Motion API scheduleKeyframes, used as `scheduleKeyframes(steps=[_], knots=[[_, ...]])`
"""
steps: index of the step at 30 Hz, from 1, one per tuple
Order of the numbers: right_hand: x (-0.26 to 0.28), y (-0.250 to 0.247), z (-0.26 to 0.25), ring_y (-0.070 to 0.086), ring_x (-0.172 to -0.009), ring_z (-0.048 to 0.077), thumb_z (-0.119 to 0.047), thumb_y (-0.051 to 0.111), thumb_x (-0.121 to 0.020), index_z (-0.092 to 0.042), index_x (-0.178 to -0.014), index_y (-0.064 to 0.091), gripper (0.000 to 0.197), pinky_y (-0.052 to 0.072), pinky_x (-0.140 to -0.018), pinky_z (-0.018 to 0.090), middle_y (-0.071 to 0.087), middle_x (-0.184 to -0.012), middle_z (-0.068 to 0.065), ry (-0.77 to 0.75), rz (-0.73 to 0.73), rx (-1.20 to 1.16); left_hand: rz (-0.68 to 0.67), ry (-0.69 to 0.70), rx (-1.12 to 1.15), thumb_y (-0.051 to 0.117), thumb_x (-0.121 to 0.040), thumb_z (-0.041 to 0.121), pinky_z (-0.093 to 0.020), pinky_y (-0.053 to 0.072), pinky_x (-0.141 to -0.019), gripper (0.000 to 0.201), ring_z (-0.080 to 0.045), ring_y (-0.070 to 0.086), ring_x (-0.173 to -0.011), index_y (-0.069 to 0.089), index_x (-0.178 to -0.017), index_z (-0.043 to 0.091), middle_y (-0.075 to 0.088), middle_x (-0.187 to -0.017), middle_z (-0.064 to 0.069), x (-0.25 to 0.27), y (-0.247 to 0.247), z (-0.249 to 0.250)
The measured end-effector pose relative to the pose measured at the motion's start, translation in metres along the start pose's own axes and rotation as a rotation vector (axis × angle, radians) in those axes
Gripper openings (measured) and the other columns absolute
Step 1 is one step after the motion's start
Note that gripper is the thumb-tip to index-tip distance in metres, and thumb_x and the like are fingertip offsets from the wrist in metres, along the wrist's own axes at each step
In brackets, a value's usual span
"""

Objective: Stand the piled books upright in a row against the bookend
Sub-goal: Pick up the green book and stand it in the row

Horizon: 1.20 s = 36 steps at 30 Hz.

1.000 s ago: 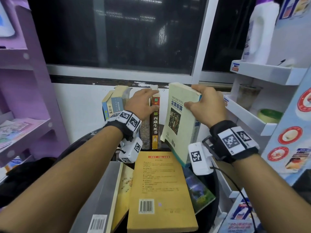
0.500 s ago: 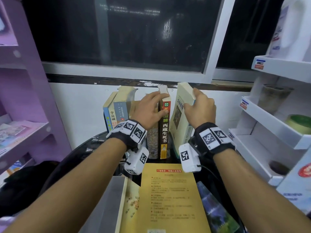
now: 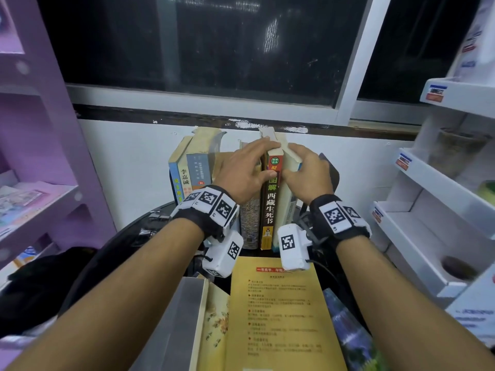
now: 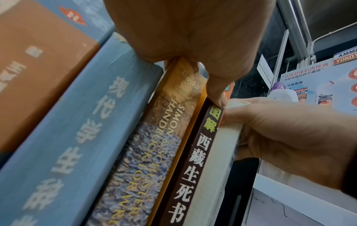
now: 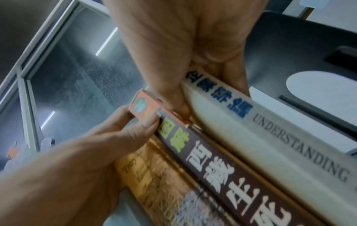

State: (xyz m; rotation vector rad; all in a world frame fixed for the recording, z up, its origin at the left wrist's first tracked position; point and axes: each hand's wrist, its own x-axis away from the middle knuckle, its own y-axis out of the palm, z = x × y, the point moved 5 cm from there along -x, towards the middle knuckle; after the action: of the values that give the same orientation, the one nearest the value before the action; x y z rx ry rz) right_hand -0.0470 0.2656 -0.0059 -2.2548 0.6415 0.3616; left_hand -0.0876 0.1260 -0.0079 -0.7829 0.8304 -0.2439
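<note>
Several books stand upright in a row against the white wall. My left hand [image 3: 265, 158] lies over their tops, and its thumb and fingers pinch the top of the brown-spined book [image 3: 269, 207]. My right hand [image 3: 293, 162] grips the cream book [image 3: 288, 210], which stands upright at the row's right end, touching the brown book. The black bookend [image 3: 330, 167] rises just right of my right hand. In the right wrist view the cream book [image 5: 270, 137] lies between thumb and fingers. A yellow book [image 3: 281, 317] lies flat on the pile in front.
A grey book [image 3: 182, 317], a floral one [image 3: 217, 325] and a blue-green one [image 3: 348, 338] lie beside and under the yellow book. Purple shelves [image 3: 40, 199] stand at the left, white display shelves [image 3: 428, 183] at the right. A dark window is above.
My right hand has swung the cream book from a tilt to upright and pushed it left against the brown book. My left hand stayed on the row's tops.
</note>
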Motion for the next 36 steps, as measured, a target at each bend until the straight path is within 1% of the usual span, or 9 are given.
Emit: scheduleKeyframes(steps=[3,6,8,12,22,25,28,33,36], knots=[[-0.002,-0.003,0.001,0.059,-0.092,0.012,-0.019,0.064,-0.085,-0.027,-0.141,0.045,0.06,0.047,-0.086,0.02,0.064,-0.115,0.003,-0.015,-0.129,-0.018,-0.003,-0.006,-0.001,0.061,-0.089,0.032,-0.044,0.03,-0.112,0.055,-0.018,0.035,-0.138,0.039,-0.139,0.032,0.036,-0.152,0.004,0.0,0.0,-0.001],[0.002,-0.005,0.003,0.063,-0.094,0.013,-0.012,0.071,-0.08,-0.033,-0.145,0.034,0.077,0.054,-0.084,0.029,0.063,-0.11,-0.001,-0.042,-0.33,-0.013,-0.007,-0.01,0.008,0.062,-0.089,0.032,-0.048,0.033,-0.11,0.054,-0.019,0.038,-0.135,0.039,-0.138,0.033,0.039,-0.15,0.005,-0.001,0.001,-0.002],[0.006,-0.004,0.006,0.066,-0.092,0.013,-0.006,0.076,-0.075,-0.036,-0.146,0.028,0.091,0.056,-0.079,0.028,0.064,-0.11,-0.001,-0.077,-0.405,0.016,-0.007,-0.004,0.018,0.062,-0.089,0.032,-0.048,0.035,-0.108,0.053,-0.018,0.041,-0.133,0.04,-0.137,0.034,0.041,-0.148,0.006,-0.001,0.002,-0.001],[0.01,-0.002,0.007,0.068,-0.084,0.007,-0.005,0.08,-0.074,-0.035,-0.144,0.033,0.09,0.054,-0.066,0.017,0.062,-0.107,-0.005,-0.133,-0.341,-0.025,-0.007,-0.009,0.012,0.061,-0.09,0.031,-0.046,0.034,-0.11,0.053,-0.018,0.04,-0.134,0.04,-0.137,0.035,0.039,-0.149,0.006,0.0,0.002,-0.001],[0.01,0.001,0.01,0.066,-0.087,0.01,-0.004,0.08,-0.073,-0.032,-0.14,0.041,0.082,0.054,-0.064,0.017,0.062,-0.104,-0.002,-0.169,-0.217,-0.074,-0.004,-0.031,0.033,0.061,-0.09,0.028,-0.045,0.034,-0.111,0.053,-0.019,0.04,-0.134,0.041,-0.139,0.032,0.04,-0.15,0.004,0.001,0.001,0.002],[0.008,0.001,0.01,0.066,-0.084,0.007,-0.005,0.081,-0.072,-0.032,-0.14,0.042,0.082,0.049,-0.056,0.01,0.061,-0.104,-0.004,-0.171,-0.213,-0.078,-0.006,-0.034,0.027,0.06,-0.091,0.028,-0.043,0.032,-0.112,0.053,-0.019,0.038,-0.136,0.04,-0.14,0.031,0.037,-0.151,0.004,0.002,-0.001,0.003],[0.008,0.0,0.011,0.066,-0.093,0.012,-0.006,0.082,-0.071,-0.033,-0.14,0.042,0.084,0.052,-0.059,0.012,0.059,-0.104,-0.006,-0.164,-0.227,-0.099,-0.002,-0.033,0.021,0.06,-0.091,0.029,-0.043,0.031,-0.112,0.053,-0.019,0.037,-0.137,0.04,-0.14,0.031,0.037,-0.151,0.004,0.002,-0.001,0.003],[0.011,-0.001,0.015,0.063,-0.108,0.017,-0.006,0.082,-0.07,-0.037,-0.139,0.042,0.085,0.059,-0.073,0.028,0.057,-0.105,-0.01,-0.137,-0.238,-0.135,-0.012,-0.023,-0.009,0.06,-0.091,0.03,-0.045,0.028,-0.112,0.052,-0.02,0.037,-0.137,0.041,-0.139,0.032,0.035,-0.152,0.006,0.002,-0.001,0.005],[0.011,0.0,0.016,0.066,-0.099,0.013,-0.007,0.081,-0.072,-0.038,-0.14,0.04,0.085,0.056,-0.066,0.018,0.058,-0.11,-0.007,-0.132,-0.237,-0.131,-0.011,-0.026,-0.008,0.061,-0.09,0.03,-0.047,0.029,-0.112,0.053,-0.02,0.037,-0.137,0.04,-0.139,0.034,0.035,-0.152,0.006,0.002,0.0,0.004]])
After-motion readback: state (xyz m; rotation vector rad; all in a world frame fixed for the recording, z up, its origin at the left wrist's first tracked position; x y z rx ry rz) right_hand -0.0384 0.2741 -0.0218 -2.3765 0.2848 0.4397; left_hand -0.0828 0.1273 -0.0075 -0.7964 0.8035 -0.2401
